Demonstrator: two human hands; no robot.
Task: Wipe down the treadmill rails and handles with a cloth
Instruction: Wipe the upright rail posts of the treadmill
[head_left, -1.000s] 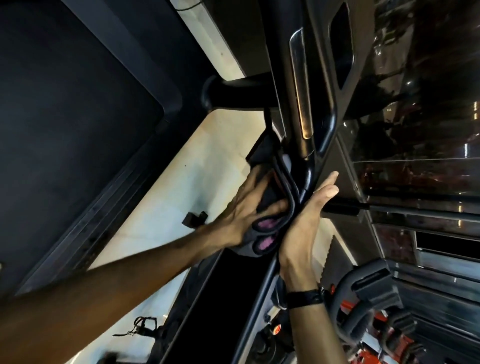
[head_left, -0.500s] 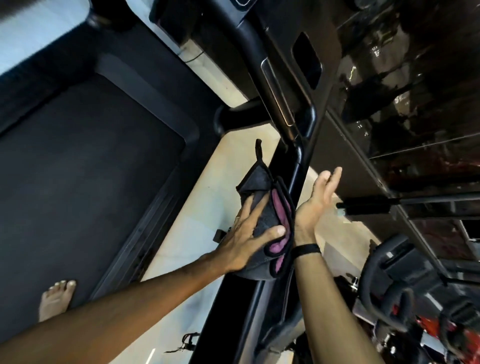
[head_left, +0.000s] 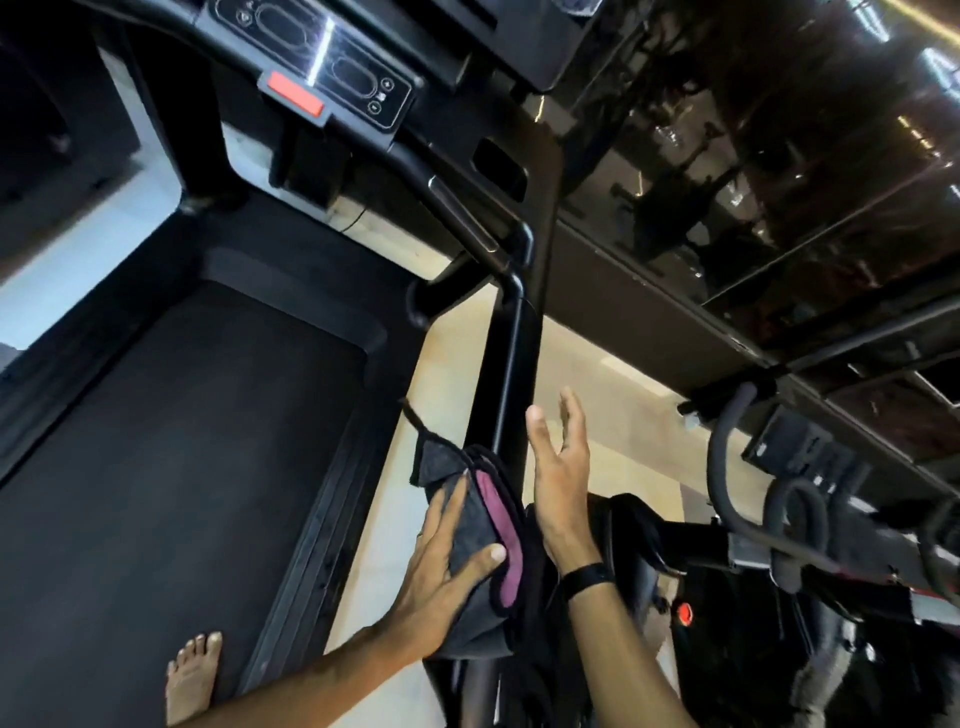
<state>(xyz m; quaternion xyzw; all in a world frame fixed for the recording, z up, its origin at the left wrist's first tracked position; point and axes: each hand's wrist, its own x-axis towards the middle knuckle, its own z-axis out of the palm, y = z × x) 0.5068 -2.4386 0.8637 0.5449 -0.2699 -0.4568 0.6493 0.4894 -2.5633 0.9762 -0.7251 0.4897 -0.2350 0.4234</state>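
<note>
A folded grey cloth (head_left: 467, 525) with a pink inner face lies against the black right side rail (head_left: 511, 374) of the treadmill. My left hand (head_left: 441, 577) presses the cloth onto the rail, fingers spread flat and thumb across the pink edge. On the rail's other side my right hand (head_left: 558, 467) is held up with straight fingers, just off the rail and touching nothing that I can see. A black band sits on that wrist. Further up, the rail bends into the handle (head_left: 467, 218) below the console (head_left: 332, 78).
The black running belt (head_left: 171, 441) fills the left, with a bare foot (head_left: 195, 675) at its near edge. A red stop tab (head_left: 296, 94) sits on the console. Dark glossy panels (head_left: 753, 182) stand to the right, and other gym machines (head_left: 779, 519) crowd the lower right.
The cloth and both hands have slid down the rail, away from the handle bend. The view has swung, bringing the console and belt into sight. My right hand has come off the rail.
</note>
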